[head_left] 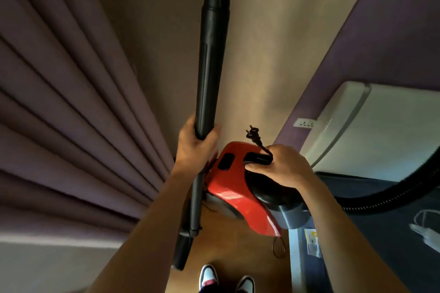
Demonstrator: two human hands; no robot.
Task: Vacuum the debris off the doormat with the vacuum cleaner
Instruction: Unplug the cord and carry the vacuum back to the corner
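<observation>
A red vacuum cleaner (234, 188) with a black top hangs in front of me above the wooden floor. My right hand (283, 166) grips its black carry handle together with the power cord, whose plug (253, 132) sticks up free. My left hand (195, 147) grips the long black wand (210, 54), which rises upright past the top of the view. A second black tube (188, 233) hangs below that hand. The ribbed black hose (390, 197) curves off to the right. No doormat is in view.
Purple curtains (66, 102) fill the left side. A white wall socket (304, 123) sits on the purple wall at right, beside a white appliance (371, 131). A dark surface at right carries a white charger (426, 233). My shoes (226, 279) stand on the wooden floor.
</observation>
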